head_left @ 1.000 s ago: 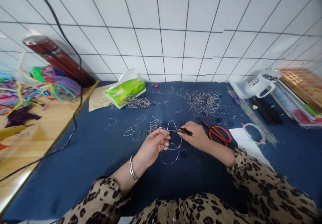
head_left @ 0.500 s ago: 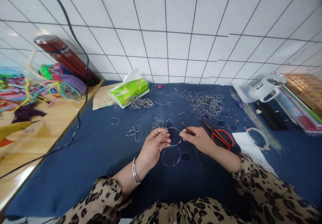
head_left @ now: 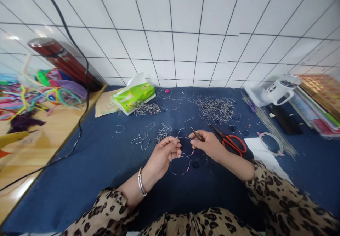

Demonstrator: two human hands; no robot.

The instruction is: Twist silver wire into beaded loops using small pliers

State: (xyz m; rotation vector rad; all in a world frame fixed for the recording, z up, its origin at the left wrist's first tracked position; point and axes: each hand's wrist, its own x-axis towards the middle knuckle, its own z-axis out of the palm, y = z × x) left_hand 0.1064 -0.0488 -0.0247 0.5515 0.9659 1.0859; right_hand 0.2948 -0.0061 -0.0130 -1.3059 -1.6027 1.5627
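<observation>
My left hand [head_left: 164, 154] is closed, its fingertips pinching the left side of a thin wire ring [head_left: 187, 156] strung with a few pink beads. At the ring's right side, my right hand [head_left: 208, 145] is closed around a slim dark pointed tool [head_left: 195, 132], perhaps tweezers or small pliers. Its fingertips touch or nearly touch the wire. Just below hangs or lies a second wire ring [head_left: 177, 174], also with pink beads; whether the left fingers hold it too is hidden. Bent wire pieces [head_left: 163, 132] lie behind the left hand.
Orange-handled scissors [head_left: 233, 144] lie beside my right forearm. Behind are a tangled wire pile [head_left: 216, 109] and a green tissue pack [head_left: 134, 98]. To the right are a wire coil [head_left: 271, 144], straight wires [head_left: 268, 121], a black phone [head_left: 285, 119] and a white mug [head_left: 280, 90].
The view has shifted slightly. My right fingers have spread a little along the ring's right side, and the tool's angle has changed slightly. My left hand keeps its pinch.
</observation>
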